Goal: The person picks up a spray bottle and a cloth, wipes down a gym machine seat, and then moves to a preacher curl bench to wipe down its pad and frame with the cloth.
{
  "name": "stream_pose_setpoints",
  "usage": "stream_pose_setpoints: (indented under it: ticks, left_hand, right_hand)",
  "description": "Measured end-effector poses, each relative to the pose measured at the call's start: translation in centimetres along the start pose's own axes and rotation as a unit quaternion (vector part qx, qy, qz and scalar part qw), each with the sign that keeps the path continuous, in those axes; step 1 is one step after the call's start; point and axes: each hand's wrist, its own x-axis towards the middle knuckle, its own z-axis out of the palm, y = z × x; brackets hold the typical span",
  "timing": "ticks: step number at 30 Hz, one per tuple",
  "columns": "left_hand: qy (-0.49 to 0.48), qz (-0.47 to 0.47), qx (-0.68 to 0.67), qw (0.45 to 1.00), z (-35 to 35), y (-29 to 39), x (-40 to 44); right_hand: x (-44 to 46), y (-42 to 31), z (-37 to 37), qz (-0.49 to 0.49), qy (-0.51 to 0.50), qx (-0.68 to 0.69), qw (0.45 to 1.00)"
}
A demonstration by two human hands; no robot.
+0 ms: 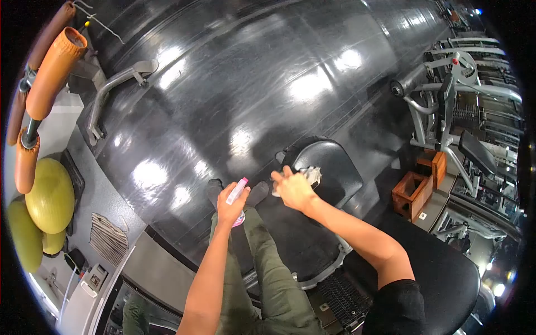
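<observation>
My left hand (228,209) is wrapped around a spray bottle (237,191) with a white, pink-tipped head; a bit of its pink lower part shows below the palm. My right hand (296,191) is on a crumpled whitish cloth (312,175), which sticks out on both sides of the fingers. That hand is at the left edge of a black padded seat (332,162). How much of the cloth lies inside the grip is hidden by the hand.
Wooden boxes (410,195) and a weight machine (446,106) stand at the right. A black bench pad (430,268) lies near my right arm. On the left are yellow-green exercise balls (49,195), orange padded rollers (56,72) and a grey metal arm (103,100).
</observation>
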Motion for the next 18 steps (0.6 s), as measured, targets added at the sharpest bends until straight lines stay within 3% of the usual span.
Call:
stream_pose_setpoints:
  ticks: [2,5,7,10,13,18]
  left_hand:
    - [-0.007,0.001,0.003,1.000,-0.1,0.3,0.1]
    - [-0.026,-0.006,0.012,1.000,-0.5,0.7,0.1]
    - [-0.038,-0.014,0.018,0.999,-0.7,0.3,0.2]
    - [-0.050,0.012,0.029,0.998,-0.9,-0.1,0.4]
    - [-0.052,0.016,0.030,0.998,-1.2,-0.1,0.6]
    - [-0.078,0.024,0.046,0.996,-1.5,-0.4,1.1]
  right_hand:
    - [-0.4,-0.6,1.1,-0.042,-0.014,-0.009,0.999]
    - [-0.2,1.0,-0.9,-0.015,-0.016,0.037,0.999]
    - [0.7,2.3,-0.8,0.118,0.053,0.058,0.990]
    - [-0.3,4.2,-1.0,0.211,0.176,0.191,0.943]
    - [-3.2,1.8,0.8,0.173,0.253,0.231,0.923]
    - [-7.1,-0.2,3.8,0.142,0.220,0.192,0.946]
